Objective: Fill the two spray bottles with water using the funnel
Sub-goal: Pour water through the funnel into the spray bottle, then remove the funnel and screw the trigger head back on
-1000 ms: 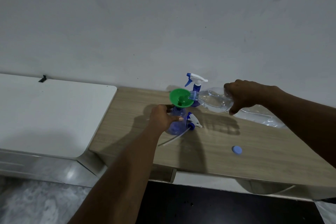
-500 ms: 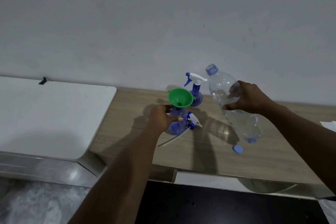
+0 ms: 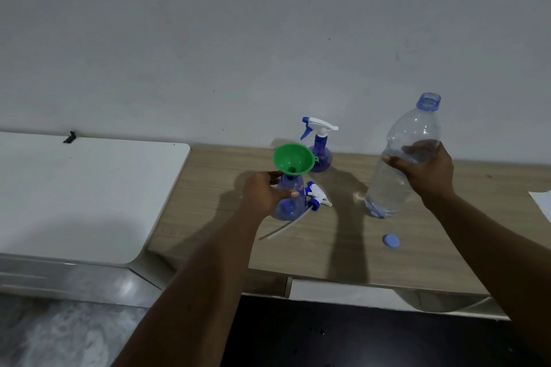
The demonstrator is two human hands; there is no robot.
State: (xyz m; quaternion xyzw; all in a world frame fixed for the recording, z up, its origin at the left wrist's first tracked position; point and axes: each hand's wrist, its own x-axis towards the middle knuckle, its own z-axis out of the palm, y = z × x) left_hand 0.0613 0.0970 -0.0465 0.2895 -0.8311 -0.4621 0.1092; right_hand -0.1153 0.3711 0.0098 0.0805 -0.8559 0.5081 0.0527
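The green funnel (image 3: 293, 159) is seated in the neck of a blue spray bottle (image 3: 288, 202) standing on the wooden table (image 3: 432, 247), near its left end. This bottle is gripped around its shoulder by the left hand (image 3: 265, 195), the fingers wrapped on its far side and the thumb laid across the front. How much water it holds cannot be told through the tinted plastic. Its trigger head (image 3: 316, 195), white and blue with a long dip tube, is laid on the table just beside the bottle, on the right.

Behind the funnel, against the wall, a second spray bottle (image 3: 319, 146) is stood with its trigger head fitted; its contents cannot be judged either.

To the right, a large clear water bottle (image 3: 399, 164) is held nearly upright by the right hand (image 3: 426, 170), the fingers closed around its middle. Its mouth is uncapped, its upper part is seen to be empty, and water is visible in the lower part. Its blue cap (image 3: 391, 240) lies on the table below it.

No label or legible writing is seen on any container.
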